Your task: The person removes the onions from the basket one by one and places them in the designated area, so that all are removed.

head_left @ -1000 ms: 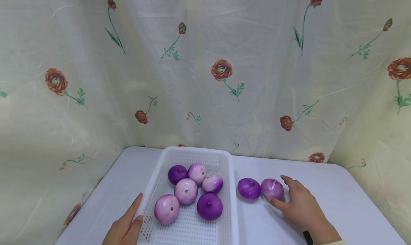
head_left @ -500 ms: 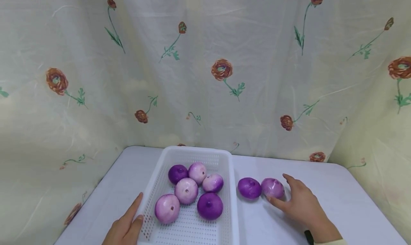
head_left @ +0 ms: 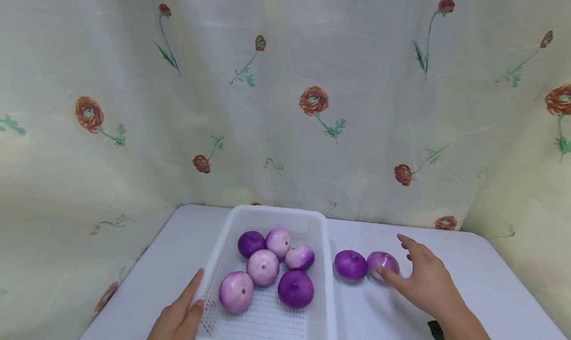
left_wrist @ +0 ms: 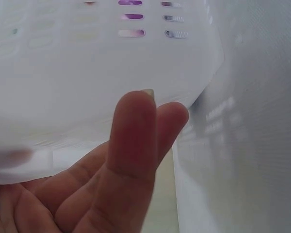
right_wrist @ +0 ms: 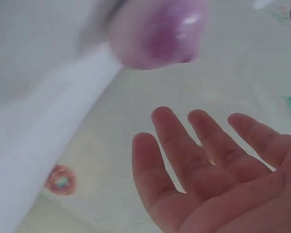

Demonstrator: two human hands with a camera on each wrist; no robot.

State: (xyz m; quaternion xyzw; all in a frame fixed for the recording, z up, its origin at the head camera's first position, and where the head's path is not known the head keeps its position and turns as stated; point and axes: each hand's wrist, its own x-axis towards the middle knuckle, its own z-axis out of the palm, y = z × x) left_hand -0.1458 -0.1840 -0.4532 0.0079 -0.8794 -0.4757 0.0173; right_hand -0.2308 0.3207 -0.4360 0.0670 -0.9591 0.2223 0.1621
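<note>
In the head view, my left hand [head_left: 176, 312] is at the left side of a white perforated basket [head_left: 328, 290]. Its thumb lies on the rim while the other fingers run outside the wall; the left wrist view shows these fingers [left_wrist: 131, 141] under the rim. Several purple onions, including a pale one [head_left: 263, 267] and a dark one [head_left: 296, 289], sit in the basket. To its right, two more lie side by side on the table: a deep purple onion [head_left: 350, 265] and a lighter onion [head_left: 386, 262]. My right hand [head_left: 426, 280] hovers by the lighter onion, fingers spread, thumb overlapping it in view.
A white table [head_left: 464, 265] carries everything, with its back edge against a pale curtain [head_left: 357, 82] printed with orange flowers. Curtain cloth also hangs along the left and right sides. A dark band [head_left: 435, 330] shows at the right wrist.
My right hand has lifted slightly up from the lighter onion, with its fingers spread wider. The head view has shifted a little. Left hand, basket and onions keep their places.
</note>
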